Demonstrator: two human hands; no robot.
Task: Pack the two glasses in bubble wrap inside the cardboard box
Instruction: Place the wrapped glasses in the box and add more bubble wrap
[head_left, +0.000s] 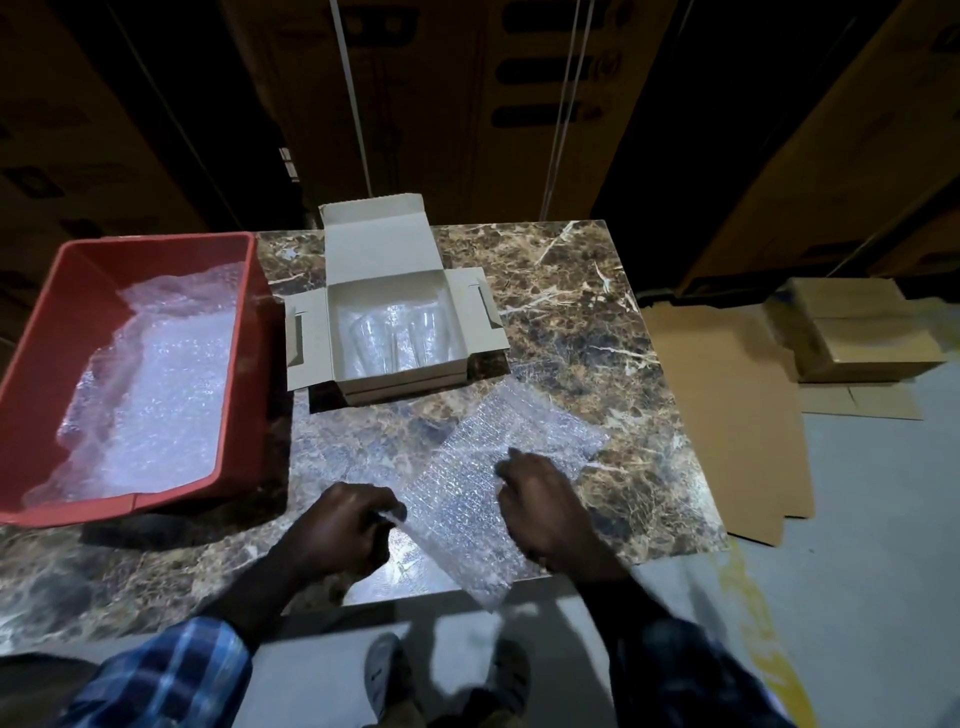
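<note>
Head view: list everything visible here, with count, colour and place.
Open grey-white cardboard box: one, centre back of table.
Clear drinking glasses: two, lying inside the box on bubble wrap.
Loose clear bubble wrap sheet: one, front of table, held by both hands.
Red plastic tub: one, left, holding more bubble wrap.
Brown marble-pattern table: one.
Flattened brown cardboard: on the floor, right.
Stacked brown boxes: far right; count unclear.
Left hand: fingers pinch the sheet's edge.
Right hand: grips the sheet.
</note>
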